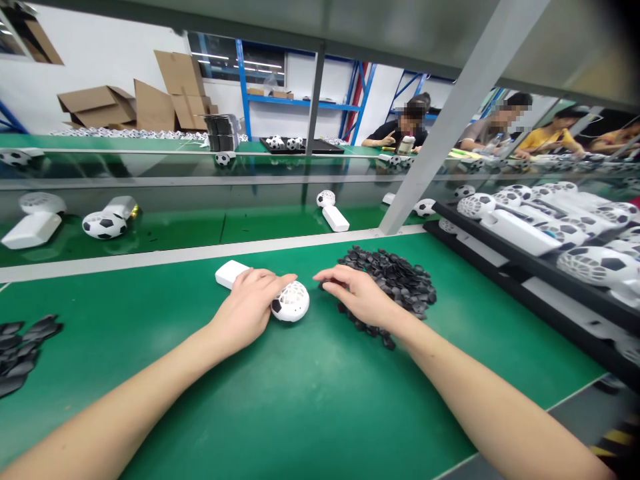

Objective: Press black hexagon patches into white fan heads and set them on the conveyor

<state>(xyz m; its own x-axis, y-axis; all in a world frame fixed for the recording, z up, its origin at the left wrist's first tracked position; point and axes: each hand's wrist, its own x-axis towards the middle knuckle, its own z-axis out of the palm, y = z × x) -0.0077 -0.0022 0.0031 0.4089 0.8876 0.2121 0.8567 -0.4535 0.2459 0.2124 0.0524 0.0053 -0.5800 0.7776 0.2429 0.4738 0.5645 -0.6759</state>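
Observation:
A white device with a football-patterned round head (291,302) and a white block-shaped handle (231,273) lies on the green work surface. My left hand (253,300) is closed over it where head and handle meet, hiding the middle. The side of the head facing me shows white openwork with a black patch. To the right, my right hand (357,293) is just off the head, thumb and fingertips drawn together around a small dark piece, mostly hidden. Below and behind that hand spreads a pile of small flat black pieces (400,277).
More black pieces (23,350) lie at the left edge. Stacked black trays (500,250) of similar devices stand at right. A slanting grey post (440,133) rises behind the pile. Beyond the pale ledge, a green belt (270,230) carries several devices. Co-workers (405,127) sit across.

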